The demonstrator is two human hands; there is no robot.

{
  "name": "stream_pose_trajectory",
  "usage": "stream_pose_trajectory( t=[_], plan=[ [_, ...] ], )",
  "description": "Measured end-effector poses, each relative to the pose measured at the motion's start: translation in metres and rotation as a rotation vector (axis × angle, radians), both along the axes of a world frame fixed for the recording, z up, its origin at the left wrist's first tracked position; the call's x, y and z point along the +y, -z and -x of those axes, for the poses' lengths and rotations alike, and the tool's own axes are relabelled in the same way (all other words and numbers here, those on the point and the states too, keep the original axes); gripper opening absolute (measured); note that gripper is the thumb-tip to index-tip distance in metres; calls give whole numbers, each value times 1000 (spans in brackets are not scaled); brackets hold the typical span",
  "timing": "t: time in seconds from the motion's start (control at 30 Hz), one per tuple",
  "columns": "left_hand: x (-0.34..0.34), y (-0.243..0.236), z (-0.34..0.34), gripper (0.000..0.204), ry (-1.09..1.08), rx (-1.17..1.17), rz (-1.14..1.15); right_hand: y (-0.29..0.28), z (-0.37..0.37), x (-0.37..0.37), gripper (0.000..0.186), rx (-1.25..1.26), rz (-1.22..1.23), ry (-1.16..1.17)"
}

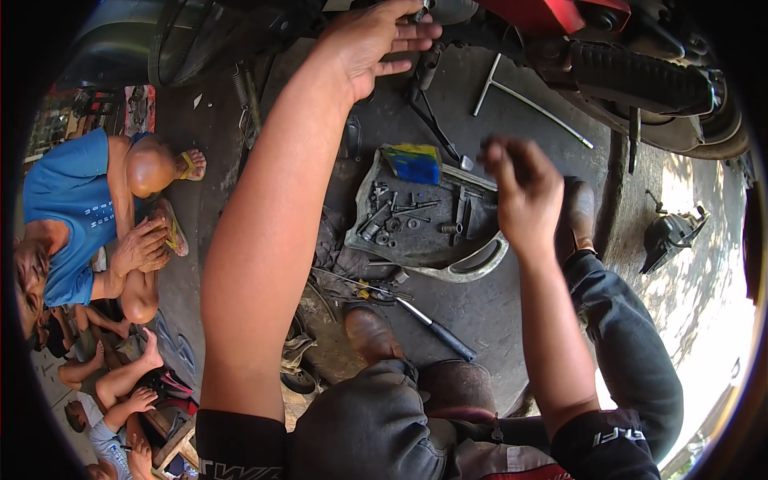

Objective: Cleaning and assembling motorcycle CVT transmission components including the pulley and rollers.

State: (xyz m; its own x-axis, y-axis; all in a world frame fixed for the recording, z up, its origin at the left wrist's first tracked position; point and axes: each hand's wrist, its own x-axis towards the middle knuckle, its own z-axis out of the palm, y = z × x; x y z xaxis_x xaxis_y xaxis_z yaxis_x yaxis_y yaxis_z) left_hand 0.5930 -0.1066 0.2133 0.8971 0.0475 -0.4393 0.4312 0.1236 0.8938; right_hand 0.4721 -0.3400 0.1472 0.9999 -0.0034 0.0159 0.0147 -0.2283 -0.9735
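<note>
My left hand (pixel 380 44) reaches up to the underside of a motorcycle (pixel 640 76) at the top edge. Its visible fingers are stretched apart, touching or close to a small metal part (pixel 422 11); the frame edge cuts off some of the contact. My right hand (pixel 528 196) is raised over the right side of a grey tray (pixel 472 272). Its fingers are curled in, and blur at the tips hides anything small in them. Bolts, sockets and a blue-yellow packet (pixel 414 164) lie in the tray.
A hammer-like tool with a black grip (pixel 452 340) lies near my boot (pixel 372 332). A T-handle wrench (pixel 528 104) rests on the floor beyond the tray. A person in a blue shirt (pixel 68 204) sits at left, with others behind. A black part (pixel 672 236) lies at right.
</note>
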Motion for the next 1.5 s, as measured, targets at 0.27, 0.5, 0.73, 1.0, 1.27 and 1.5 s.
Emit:
stream_pose_trajectory(
  t=[0.27,0.5,0.73,1.0,1.27,1.5],
  plan=[
    [1,7,-14,34,-9,-65,-222,23,66,-4,13,226,179,-146],
    [52,-7,106,47,119,-412,-1050,18,110,27,21,188,372,-689],
    [108,148,318,63,334,205,-1310,87,214,74,42,195,523,-937],
    [91,122,329,22,79,234,-831,110,171,168,15,213,549,-642],
    [154,154,374,43,-194,92,-1266,83,187,119,13,-101,316,-582],
    [74,140,387,64,-52,-35,-984,97,70,42,36,2,1057,-619]
  ],
)
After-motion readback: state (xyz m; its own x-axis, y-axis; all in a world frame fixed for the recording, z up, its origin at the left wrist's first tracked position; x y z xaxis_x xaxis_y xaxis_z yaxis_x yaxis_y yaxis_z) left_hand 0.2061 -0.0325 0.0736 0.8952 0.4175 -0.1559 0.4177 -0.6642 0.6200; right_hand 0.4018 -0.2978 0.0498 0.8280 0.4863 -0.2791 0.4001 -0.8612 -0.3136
